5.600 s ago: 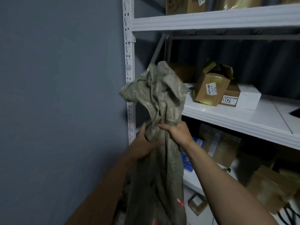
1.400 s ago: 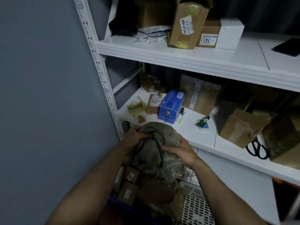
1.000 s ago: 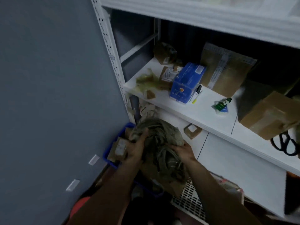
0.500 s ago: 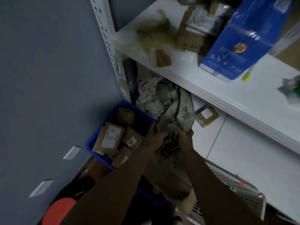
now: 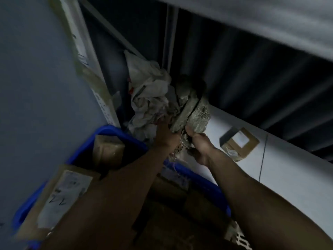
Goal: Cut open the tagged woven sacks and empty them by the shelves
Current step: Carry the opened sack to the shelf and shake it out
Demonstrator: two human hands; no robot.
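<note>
The woven sack (image 5: 191, 109) is scrunched into a ball. It sits deep in the corner of the bottom shelf (image 5: 292, 170), pressed against a heap of white bags (image 5: 147, 91). My right hand (image 5: 198, 143) holds its lower end, and the fingers (image 5: 191, 130) are curled round the cloth. My left hand (image 5: 166, 135) is on the sack's left side. Its fingers go in between the sack and the white bags, so I cannot tell how much they bend.

I think the sack is empty and I am stuffing it away. To do this well, I should push it far back so it stays put and does not roll out. I should also not bump the small box (image 5: 239, 144) lying near on the shelf. Just below my arms is the blue bin (image 5: 108, 129) with parcels in it — the sack should not drop in there.

Half a second ago the ball was out in front of the shelf, over the bin. Now it is in under the shelf, touching the heap. A few seconds back it hung long from both hands — up high.
</note>
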